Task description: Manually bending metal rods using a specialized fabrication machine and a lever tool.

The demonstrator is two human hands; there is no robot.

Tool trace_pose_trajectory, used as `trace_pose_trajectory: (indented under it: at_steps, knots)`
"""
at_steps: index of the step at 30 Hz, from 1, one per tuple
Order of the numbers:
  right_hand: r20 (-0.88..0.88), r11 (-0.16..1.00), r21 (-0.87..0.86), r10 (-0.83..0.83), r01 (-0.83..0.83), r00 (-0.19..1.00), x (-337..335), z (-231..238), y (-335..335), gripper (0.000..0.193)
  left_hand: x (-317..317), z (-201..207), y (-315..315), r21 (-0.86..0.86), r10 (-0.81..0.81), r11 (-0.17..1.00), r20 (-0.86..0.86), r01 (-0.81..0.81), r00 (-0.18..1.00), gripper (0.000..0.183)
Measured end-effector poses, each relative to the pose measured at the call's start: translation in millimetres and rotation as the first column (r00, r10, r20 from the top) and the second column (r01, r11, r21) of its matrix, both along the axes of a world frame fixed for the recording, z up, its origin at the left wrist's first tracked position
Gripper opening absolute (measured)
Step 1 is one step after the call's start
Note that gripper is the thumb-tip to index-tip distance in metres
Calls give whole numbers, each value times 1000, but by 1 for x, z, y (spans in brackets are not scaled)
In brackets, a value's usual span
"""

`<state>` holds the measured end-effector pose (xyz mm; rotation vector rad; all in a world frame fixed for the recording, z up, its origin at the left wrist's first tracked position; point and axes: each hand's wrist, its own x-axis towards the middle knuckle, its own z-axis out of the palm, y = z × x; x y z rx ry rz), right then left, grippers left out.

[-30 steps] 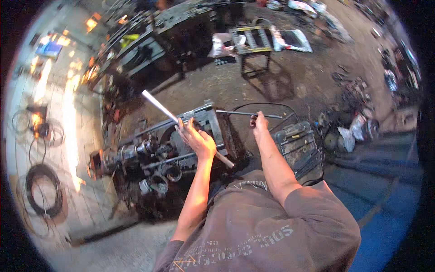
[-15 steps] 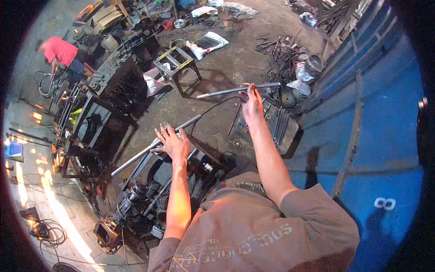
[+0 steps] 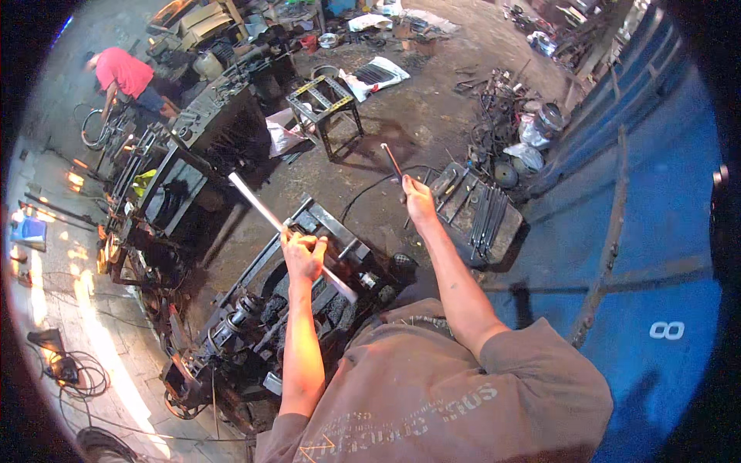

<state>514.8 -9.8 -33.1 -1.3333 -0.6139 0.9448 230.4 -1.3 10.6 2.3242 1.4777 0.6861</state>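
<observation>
Bar (image 3: 257,202), angled past ten o'clock, is grasped by left hand (image 3: 303,258); rod (image 3: 391,160), toward eleven, by right hand (image 3: 418,202).

Right of the right fingers (image 3: 409,187) I see a blue wall (image 3: 656,239), brown bars running across it. Beyond the fingers spreads a dark, stained floor (image 3: 428,116), with a slatted metal stool (image 3: 318,99) ahead of them and to the left. Farther left of them stands a dark bench (image 3: 204,119); past it, bright light (image 3: 96,328) streaks pale paving (image 3: 58,305).
</observation>
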Motion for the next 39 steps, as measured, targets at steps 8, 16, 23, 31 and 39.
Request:
trace_pose_trajectory:
  at_steps: [8, 16, 23, 31, 39]
  knots:
    - [24, 969, -140, 210, -205, 977, -5, 6, 28, 37, -15, -21, -9, 78, 547, 836, -190, -543, 815, 83]
    - [333, 955, -182, 285, -236, 899, -9, 4, 66, 31, -68, -3, 8, -18, 254, 962, -302, -272, 919, 55]
    - [517, 799, -475, 593, -370, 617, -26, -92, 65, 27, -87, -19, 20, -220, 323, 905, -198, -363, 925, 68]
    - [553, 585, -631, 800, -510, 233, -78, -95, 79, 31, -45, -17, 10, -446, 605, 705, -26, -551, 796, 77]
    - [584, 508, -647, 810, -569, 60, -109, -106, 107, 29, -7, -40, 15, -384, 753, 632, 100, -673, 650, 37]
